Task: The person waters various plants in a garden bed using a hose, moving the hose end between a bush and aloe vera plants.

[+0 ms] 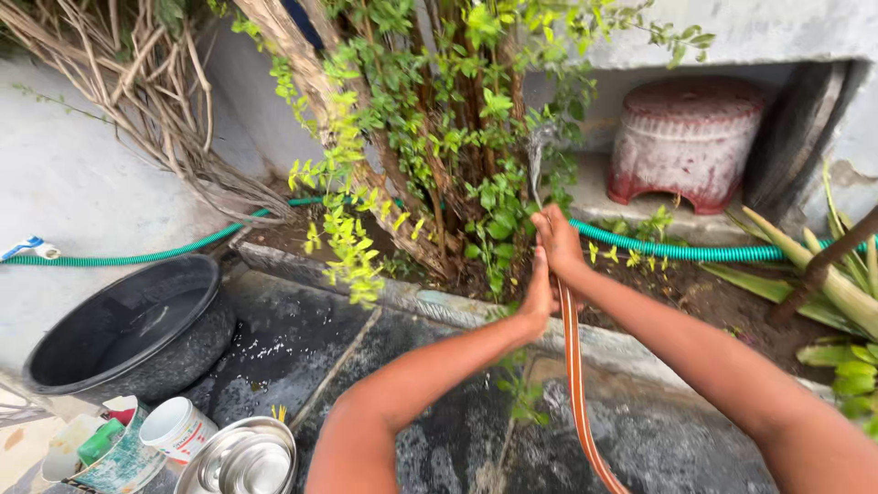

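My right hand [560,245] grips the end of an orange hose [574,375] that runs down toward the bottom edge. A thin jet of water [536,155] sprays up from the hose end into a leafy green shrub [439,137]. My left hand [538,295] rests against the hose just below the right hand, fingers pressed to it. Both forearms reach in from the bottom of the view. The hose tip is hidden inside the right hand.
A green corrugated hose [677,249] lies across the soil bed. A black tub [128,329] holds water at left, beside steel bowls [242,462] and a white cup [176,426]. An overturned red-white stool [686,137] sits in an alcove. Spiky plant leaves [841,302] stand right.
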